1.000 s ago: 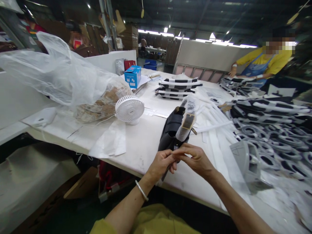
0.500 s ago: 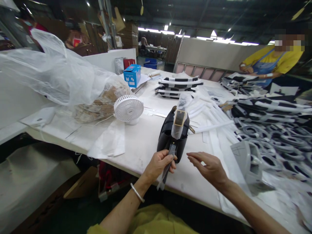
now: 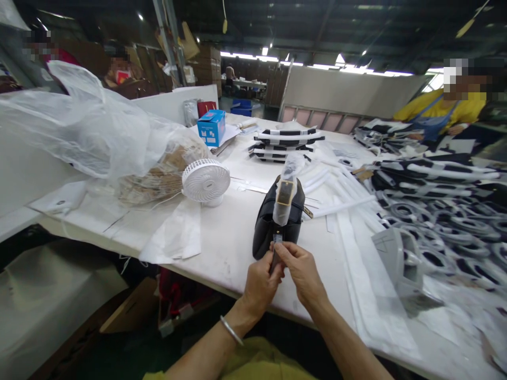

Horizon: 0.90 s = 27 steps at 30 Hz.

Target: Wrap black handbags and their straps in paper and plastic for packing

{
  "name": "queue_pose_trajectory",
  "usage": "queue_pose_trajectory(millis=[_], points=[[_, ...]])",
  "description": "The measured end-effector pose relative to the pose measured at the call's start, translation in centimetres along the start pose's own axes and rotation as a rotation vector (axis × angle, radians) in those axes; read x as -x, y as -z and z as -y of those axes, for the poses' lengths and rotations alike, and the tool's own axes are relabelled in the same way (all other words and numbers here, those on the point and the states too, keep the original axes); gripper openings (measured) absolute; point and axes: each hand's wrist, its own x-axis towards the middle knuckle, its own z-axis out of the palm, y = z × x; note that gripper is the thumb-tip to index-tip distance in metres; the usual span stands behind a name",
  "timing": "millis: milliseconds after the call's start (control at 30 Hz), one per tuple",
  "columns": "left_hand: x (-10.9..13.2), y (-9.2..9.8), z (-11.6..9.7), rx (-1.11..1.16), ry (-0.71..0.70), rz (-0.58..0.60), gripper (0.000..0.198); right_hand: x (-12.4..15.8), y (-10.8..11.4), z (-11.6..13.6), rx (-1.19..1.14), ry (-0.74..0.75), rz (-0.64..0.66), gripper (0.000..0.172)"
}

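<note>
A black bag (image 3: 262,224) stands on the white table near its front edge, with a gold buckle (image 3: 284,192) and clear wrap on its upper strap. From the bag's near end a dark strap (image 3: 278,240) comes toward me. My left hand (image 3: 262,279) is closed round this strap, just below the bag. Thumb and fingers of my right hand (image 3: 300,268) pinch the same strap slightly higher, touching my left hand. The strap's lower end is hidden by my hands.
A white fan (image 3: 206,182) and a blue box (image 3: 211,128) stand left of the bag. Wrapped black-and-white pieces (image 3: 287,138) are stacked behind it. Rings and strips (image 3: 439,221) pile up at right, beside a grey holder (image 3: 398,258). A person in yellow (image 3: 447,116) is at back right.
My right hand has moved left from beside the bag and closed on the strap. My left hand has turned more upright, still gripping the strap.
</note>
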Motion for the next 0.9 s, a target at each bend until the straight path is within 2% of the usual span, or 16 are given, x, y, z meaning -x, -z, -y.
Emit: queue_pose_trajectory(millis=[100,200,300,433,533,600,667,700,767,833,867,900], points=[[1.0,-1.0,1.8,-0.084,-0.065,0.084,0.020,-0.2,-0.4,-0.2,-0.205,-0.094,-0.048,0.048],[2.0,-1.1,2.9,-0.156,-0.086,0.173,0.023,-0.3,-0.4,-0.3,-0.343,-0.144,-0.045,0.047],[2.5,-0.4,2.9,-0.204,-0.069,0.243,0.022,-0.4,-0.5,-0.3,-0.401,-0.141,-0.023,0.046],[3.0,0.9,2.2,-0.206,0.045,0.348,0.024,-0.7,-0.7,-0.5,-0.442,-0.140,-0.020,0.047],[4.2,2.1,2.0,-0.186,0.175,0.520,0.029,-1.0,0.2,-0.2,-0.228,-0.122,0.120,0.049],[5.3,3.1,1.9,-0.183,0.227,0.662,0.026,-1.2,1.9,0.5,0.062,-0.081,0.289,0.048],[6.3,4.0,1.7,-0.184,0.234,0.749,0.017,-1.6,4.3,2.0,0.370,-0.040,0.356,0.045],[6.8,4.4,1.4,-0.180,0.232,0.761,0.013,-1.9,5.5,3.1,0.503,-0.010,0.309,0.045],[7.3,4.9,0.7,-0.150,0.239,0.740,0.016,-2.8,7.7,5.7,0.711,0.150,0.061,0.044],[7.4,5.0,-0.2,-0.099,0.265,0.726,0.023,-4.2,8.9,8.8,0.857,0.430,-0.182,0.034],[7.2,4.9,-0.6,-0.078,0.277,0.730,0.025,-5.0,9.0,10.4,0.913,0.587,-0.254,0.034],[7.0,4.7,-1.1,-0.062,0.279,0.733,0.026,-5.9,8.8,11.9,0.961,0.740,-0.286,0.040]])
